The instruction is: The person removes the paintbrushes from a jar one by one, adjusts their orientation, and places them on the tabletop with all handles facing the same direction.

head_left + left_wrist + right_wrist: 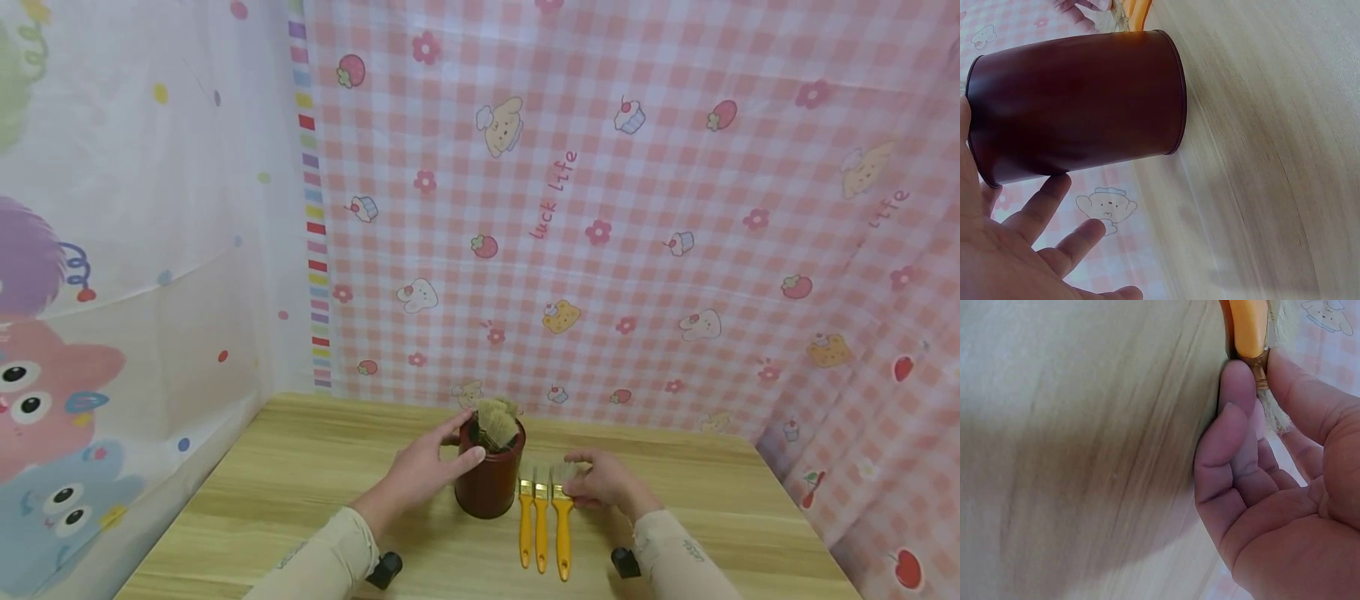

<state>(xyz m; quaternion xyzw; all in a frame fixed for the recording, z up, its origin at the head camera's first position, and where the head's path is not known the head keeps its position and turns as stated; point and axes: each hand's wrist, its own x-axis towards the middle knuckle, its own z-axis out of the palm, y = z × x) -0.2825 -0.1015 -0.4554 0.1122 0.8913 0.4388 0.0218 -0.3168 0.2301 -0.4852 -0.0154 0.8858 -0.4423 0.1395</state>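
Observation:
A dark red-brown cylindrical brush holder (487,483) stands upright on the table, with pale bristle heads (497,421) showing above its rim. My left hand (431,457) holds it near the top, thumb on the front of the rim and index finger at the back. In the left wrist view, the middle fingertip touches the holder's side while the other fingers (1082,240) spread away. Three yellow-handled paintbrushes lie side by side to its right, bristles pointing away. My right hand (609,482) pinches the rightmost, widest paintbrush (562,533) at its metal ferrule, between thumb and fingers.
The other two paintbrushes, a narrow one (526,529) and a middle one (542,529), lie between the holder and the gripped brush. Behind the wood-grain table (300,467) hangs a pink checked curtain (645,183). A white patterned curtain (187,317) hangs at the left.

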